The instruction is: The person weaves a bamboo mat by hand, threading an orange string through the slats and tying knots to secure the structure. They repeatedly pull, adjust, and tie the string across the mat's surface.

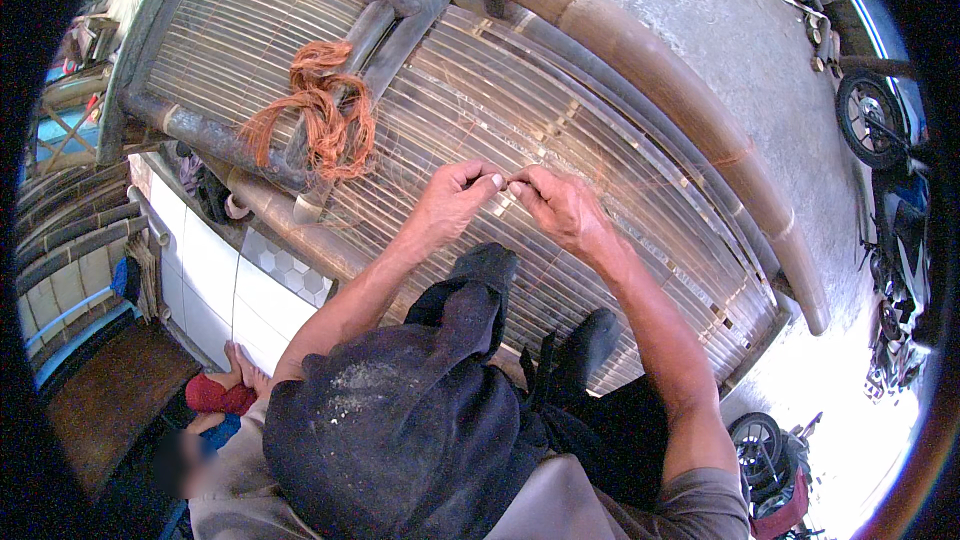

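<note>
Over the middle of a slatted bamboo bench [440,80], my left hand [456,198] and my right hand [556,202] meet with their fingertips almost touching. Thumb and forefinger are pinched together on both. Whatever they pinch is too fine to make out. Beyond my left hand, a tangled bundle of orange fibre strands [330,125] is draped over the bench's dark bamboo crosspiece [395,50]. Faint, thin orange strands [650,183] stretch over the slats to the right of my right hand.
A thick bamboo rail [640,45] runs along the bench's far side. Parked motorcycles [895,210] stand on the concrete floor [770,70] at right. White tiles [265,315] lie at left, where another person's bare foot [245,368] shows. Dark cloth [400,420] covers my lap.
</note>
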The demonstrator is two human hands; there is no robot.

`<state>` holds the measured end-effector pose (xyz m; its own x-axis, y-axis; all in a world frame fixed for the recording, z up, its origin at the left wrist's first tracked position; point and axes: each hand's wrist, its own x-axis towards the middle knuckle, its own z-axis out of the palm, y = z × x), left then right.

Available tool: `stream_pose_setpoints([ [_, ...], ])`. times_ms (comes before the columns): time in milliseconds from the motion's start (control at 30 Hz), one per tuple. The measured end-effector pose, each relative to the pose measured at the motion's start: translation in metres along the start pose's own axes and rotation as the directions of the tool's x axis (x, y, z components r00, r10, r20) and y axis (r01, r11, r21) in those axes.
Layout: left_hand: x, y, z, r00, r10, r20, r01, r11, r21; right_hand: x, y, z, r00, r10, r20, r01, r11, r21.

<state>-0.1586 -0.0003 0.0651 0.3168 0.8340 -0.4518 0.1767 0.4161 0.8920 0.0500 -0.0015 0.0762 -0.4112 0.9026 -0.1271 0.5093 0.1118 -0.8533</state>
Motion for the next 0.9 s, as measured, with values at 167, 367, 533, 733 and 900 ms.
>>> stream_pose_setpoints([
  [167,-0.004,0.002,-0.009,0.995,-0.099,0.01,0.099,0.995,-0.015,0.001,-0.002,0.003,1.0,0.002,-0.003,-0.002,0.994,-0.105],
  [367,-0.007,0.002,-0.006,0.984,-0.175,-0.015,0.172,0.979,-0.113,0.006,-0.004,0.005,0.991,0.121,0.058,-0.114,0.986,-0.118],
  [533,-0.011,-0.001,-0.006,0.982,-0.187,0.001,0.185,0.967,-0.174,0.013,-0.005,0.006,0.984,0.155,0.087,-0.142,0.979,-0.147],
  [733,-0.013,-0.015,-0.016,0.988,-0.153,-0.031,0.152,0.988,-0.032,0.024,-0.008,0.014,0.974,0.196,0.116,-0.182,0.976,-0.12],
  [900,-0.02,-0.033,-0.027,0.99,-0.105,-0.089,0.11,0.992,0.055,0.037,-0.004,0.03,0.996,0.084,-0.023,-0.087,0.975,-0.205],
])
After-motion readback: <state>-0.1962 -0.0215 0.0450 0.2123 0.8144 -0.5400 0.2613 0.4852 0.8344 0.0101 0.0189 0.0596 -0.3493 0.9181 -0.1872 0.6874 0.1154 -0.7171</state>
